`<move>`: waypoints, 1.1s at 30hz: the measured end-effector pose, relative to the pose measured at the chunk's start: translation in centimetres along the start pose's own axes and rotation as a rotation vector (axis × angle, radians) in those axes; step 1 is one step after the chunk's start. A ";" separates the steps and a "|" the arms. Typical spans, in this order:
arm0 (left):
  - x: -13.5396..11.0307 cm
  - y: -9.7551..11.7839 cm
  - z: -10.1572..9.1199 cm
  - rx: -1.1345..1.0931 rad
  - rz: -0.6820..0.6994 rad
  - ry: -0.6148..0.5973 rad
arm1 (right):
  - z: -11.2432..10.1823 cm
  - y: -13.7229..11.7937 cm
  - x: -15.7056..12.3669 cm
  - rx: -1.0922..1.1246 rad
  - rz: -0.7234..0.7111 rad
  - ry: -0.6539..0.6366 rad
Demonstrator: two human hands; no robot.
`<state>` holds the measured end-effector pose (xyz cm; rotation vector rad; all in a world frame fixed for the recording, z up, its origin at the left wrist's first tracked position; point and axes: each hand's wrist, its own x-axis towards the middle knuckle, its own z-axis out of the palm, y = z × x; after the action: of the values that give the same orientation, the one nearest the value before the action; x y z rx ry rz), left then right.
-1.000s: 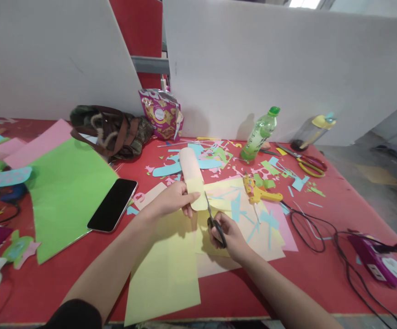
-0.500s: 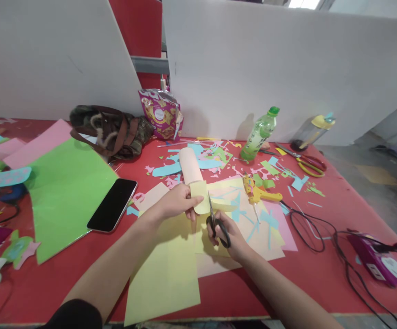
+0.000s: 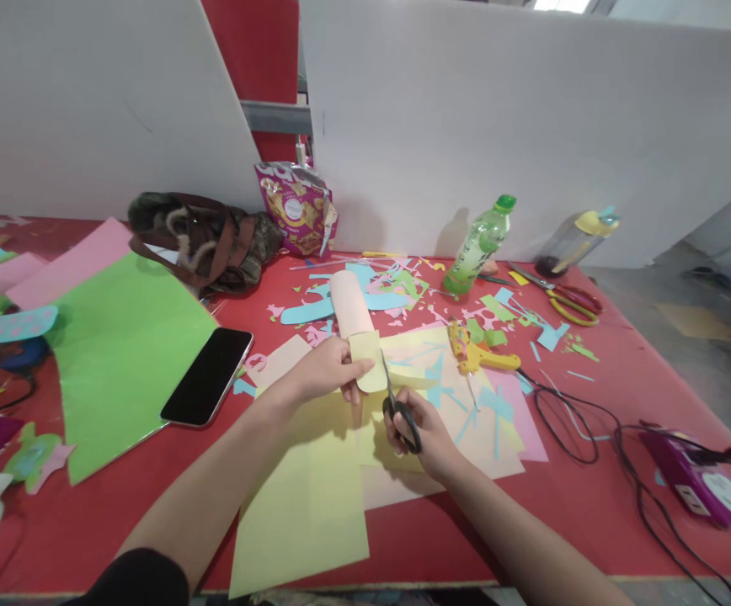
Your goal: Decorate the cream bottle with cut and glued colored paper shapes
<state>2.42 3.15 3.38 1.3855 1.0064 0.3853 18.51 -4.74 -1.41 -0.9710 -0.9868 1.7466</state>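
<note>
My left hand pinches a small yellow paper piece with a rounded lower end, thumb on top and fingers beneath. In my right hand is a pair of black-handled scissors, its fingers in the loops. The blades point away from me and lie along the right edge of the yellow piece. Just beyond sits a pale pink paper tube with blue paper strips by it. Under my hands are large yellow sheets and a peach sheet.
Right of my hands lies a yellow glue gun with a black cable. A green bottle, pliers and paper scraps are farther back. On the left are a phone, a green sheet, a camouflage bag and a snack bag.
The scissors have shifted very slightly to the right, and their blades look closer together. My left hand holds the yellow piece in nearly the same place.
</note>
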 end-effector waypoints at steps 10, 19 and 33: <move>0.2 -0.1 0.0 -0.081 -0.015 0.007 | 0.1 0.0 0.0 -0.014 0.014 0.044; 0.2 -0.3 0.0 -0.184 -0.017 -0.032 | -0.2 0.3 0.0 0.021 -0.017 -0.014; 0.1 -0.1 0.6 -0.186 -0.006 -0.156 | -0.4 0.3 0.1 -0.010 -0.100 -0.069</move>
<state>2.91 2.83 3.13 1.2249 0.8255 0.3517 18.71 -4.61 -1.81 -0.8575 -1.0718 1.7026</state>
